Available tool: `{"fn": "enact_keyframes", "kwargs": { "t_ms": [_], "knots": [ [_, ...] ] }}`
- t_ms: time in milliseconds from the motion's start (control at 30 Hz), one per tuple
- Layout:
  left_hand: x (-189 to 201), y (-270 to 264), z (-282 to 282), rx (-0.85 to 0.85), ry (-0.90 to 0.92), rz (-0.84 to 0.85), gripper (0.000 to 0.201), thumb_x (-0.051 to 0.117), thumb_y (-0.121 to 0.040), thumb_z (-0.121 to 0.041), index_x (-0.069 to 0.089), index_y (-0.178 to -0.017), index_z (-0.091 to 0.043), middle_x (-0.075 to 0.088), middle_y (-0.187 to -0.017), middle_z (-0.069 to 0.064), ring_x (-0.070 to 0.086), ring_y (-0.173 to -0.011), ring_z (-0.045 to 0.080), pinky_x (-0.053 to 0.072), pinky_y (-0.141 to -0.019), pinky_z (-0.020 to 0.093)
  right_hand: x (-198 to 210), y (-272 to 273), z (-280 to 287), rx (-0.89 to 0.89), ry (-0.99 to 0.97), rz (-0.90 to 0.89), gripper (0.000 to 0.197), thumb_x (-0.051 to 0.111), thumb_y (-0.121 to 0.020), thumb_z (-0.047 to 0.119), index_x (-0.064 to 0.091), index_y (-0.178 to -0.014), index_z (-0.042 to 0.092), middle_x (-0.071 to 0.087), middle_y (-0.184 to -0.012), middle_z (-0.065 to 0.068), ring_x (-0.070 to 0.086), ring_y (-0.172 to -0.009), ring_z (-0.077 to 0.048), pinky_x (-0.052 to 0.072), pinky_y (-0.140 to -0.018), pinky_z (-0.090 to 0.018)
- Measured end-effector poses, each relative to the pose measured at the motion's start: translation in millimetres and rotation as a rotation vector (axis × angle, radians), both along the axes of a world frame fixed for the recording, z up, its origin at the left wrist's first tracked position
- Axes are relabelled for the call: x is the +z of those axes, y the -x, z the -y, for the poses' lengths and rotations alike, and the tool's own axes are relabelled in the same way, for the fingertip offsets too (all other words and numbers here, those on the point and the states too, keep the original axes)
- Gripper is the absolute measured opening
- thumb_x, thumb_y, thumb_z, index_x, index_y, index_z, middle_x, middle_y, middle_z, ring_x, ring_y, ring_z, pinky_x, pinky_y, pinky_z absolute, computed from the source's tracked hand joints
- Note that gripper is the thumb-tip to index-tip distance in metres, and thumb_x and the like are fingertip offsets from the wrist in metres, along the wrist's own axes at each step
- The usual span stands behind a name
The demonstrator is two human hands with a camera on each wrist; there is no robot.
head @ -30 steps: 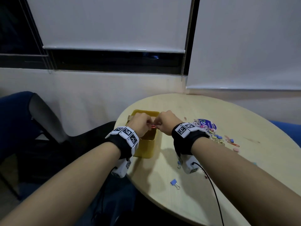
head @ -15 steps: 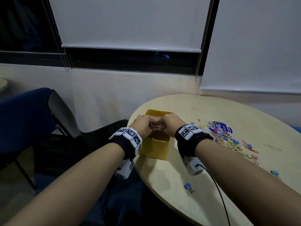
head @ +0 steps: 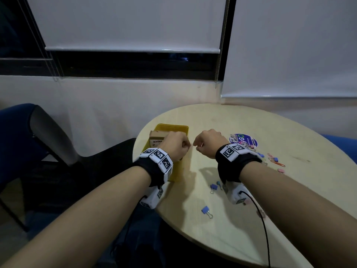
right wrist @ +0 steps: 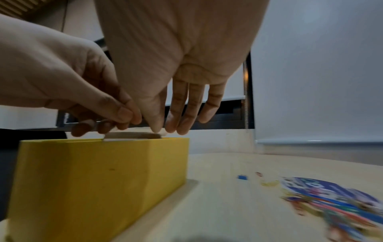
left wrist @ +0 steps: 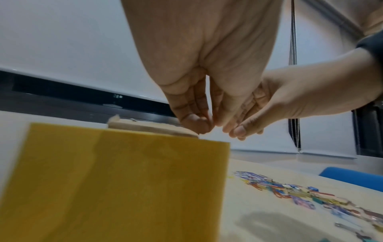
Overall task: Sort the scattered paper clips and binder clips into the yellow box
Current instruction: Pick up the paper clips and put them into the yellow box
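Observation:
The yellow box (head: 173,126) stands at the round table's left edge, with a small cardboard box (head: 157,137) sticking out of it. My left hand (head: 176,145) hovers over the yellow box's right rim, fingers curled and thumb pressed to the forefinger (right wrist: 124,117); no clip shows in it. My right hand (head: 204,142) hangs just right of the yellow box (right wrist: 93,172), its fingers (right wrist: 182,121) fairly straight and pointing down, empty. Scattered coloured clips (head: 274,159) lie to the right, and more clips (left wrist: 290,191) lie blurred in the left wrist view.
A round blue printed disc (head: 243,140) lies behind my right wrist. Two blue binder clips (head: 213,187) (head: 205,209) lie near the table's front. A dark chair (head: 48,132) stands left of the table, a blue seat (head: 340,144) at the right.
The hands, which together held a small red thing over the yellow box, have parted; the right hand has moved off to the right and that thing is out of sight.

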State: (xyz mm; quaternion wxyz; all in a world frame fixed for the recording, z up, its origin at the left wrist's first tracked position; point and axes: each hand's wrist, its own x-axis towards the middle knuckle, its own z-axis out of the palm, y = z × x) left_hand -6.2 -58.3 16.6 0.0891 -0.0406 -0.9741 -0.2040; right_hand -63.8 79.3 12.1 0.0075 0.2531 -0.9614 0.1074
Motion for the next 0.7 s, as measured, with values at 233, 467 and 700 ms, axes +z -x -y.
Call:
{"fn": "enact_keyframes", "kwargs": {
  "t_ms": [233, 467, 700],
  "knots": [
    [-23.1, 27.8, -62.1, -0.117, 0.043, 0.09, 0.024, 0.053, -0.089, -0.014, 0.075, -0.098, -0.015, 0.072, -0.098, 0.008, 0.064, -0.093, 0.026, 0.054, -0.082, 0.033, -13.4, 19.1, -89.1, -0.201, 0.005, 0.048, 0.031, 0.055, -0.085, 0.005, 0.074, -0.1, 0.024, 0.069, -0.108, -0.003, 0.066, -0.096, -0.026, 0.055, -0.085, -0.038],
    [-54.8, 56.6, -104.4, -0.187, 0.094, 0.187, 0.026, 0.053, -0.091, -0.014, 0.072, -0.108, -0.016, 0.07, -0.109, 0.006, 0.064, -0.099, 0.026, 0.053, -0.088, 0.035, -42.2, 34.6, -147.0, -0.35, 0.016, 0.143, 0.028, 0.057, -0.085, 0.005, 0.075, -0.098, 0.022, 0.072, -0.105, -0.005, 0.068, -0.092, -0.027, 0.057, -0.084, -0.039],
    [-71.4, 87.1, -130.4, -0.264, 0.169, 0.292, 0.039, 0.051, -0.094, -0.014, 0.058, -0.132, -0.02, 0.061, -0.129, 0.005, 0.06, -0.113, 0.022, 0.047, -0.099, 0.036, -69.1, 52.4, -150.4, -0.284, -0.004, 0.247, 0.031, 0.063, -0.087, 0.01, 0.068, -0.116, 0.017, 0.066, -0.118, -0.009, 0.065, -0.103, -0.027, 0.054, -0.091, -0.037]
  ]
}}
